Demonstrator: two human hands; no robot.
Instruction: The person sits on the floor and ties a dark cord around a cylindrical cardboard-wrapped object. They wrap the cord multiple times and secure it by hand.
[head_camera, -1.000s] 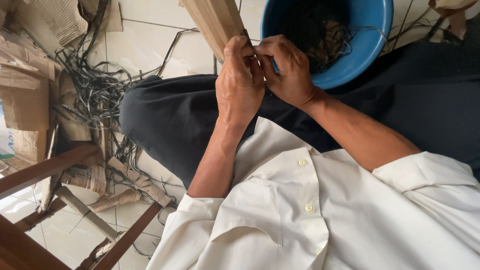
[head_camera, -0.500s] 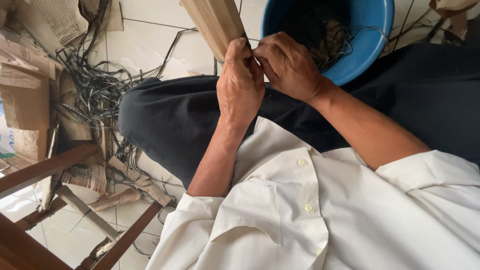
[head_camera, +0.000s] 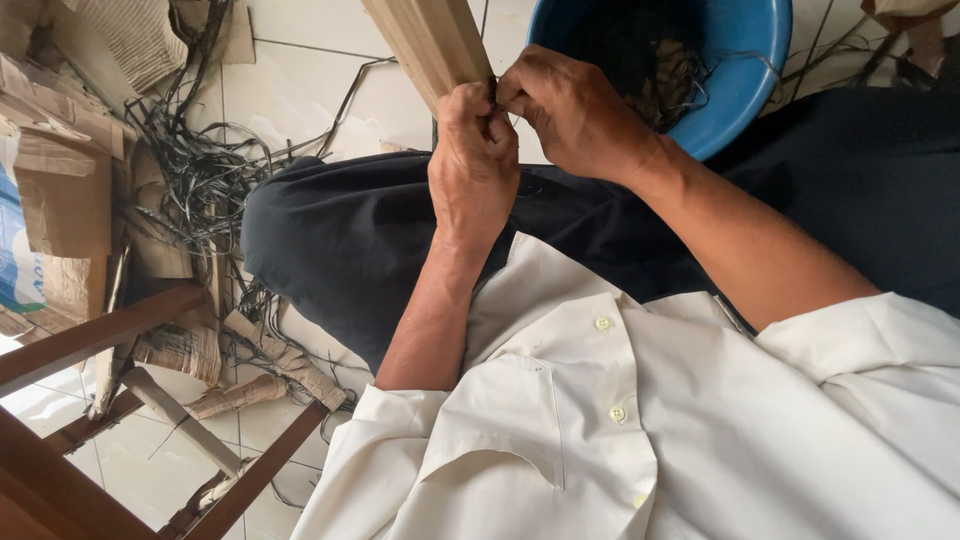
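Grip: left hand (head_camera: 472, 160) and right hand (head_camera: 570, 110) pinched shut on wooden slat (head_camera: 430, 40) at upper centre of frame; work looks midway, dark strips (head_camera: 200, 170) loose on floor, more in blue basin (head_camera: 730, 70)

plank (head_camera: 425, 40): light tan wood, thin stripes, top middle
bucket (head_camera: 745, 70): bright blue, top right
strips (head_camera: 205, 170): black, tangled, upper left
shirt (head_camera: 640, 420): white, small pale buttons
trousers (head_camera: 340, 230): dark navy
floor tiles (head_camera: 300, 70): white
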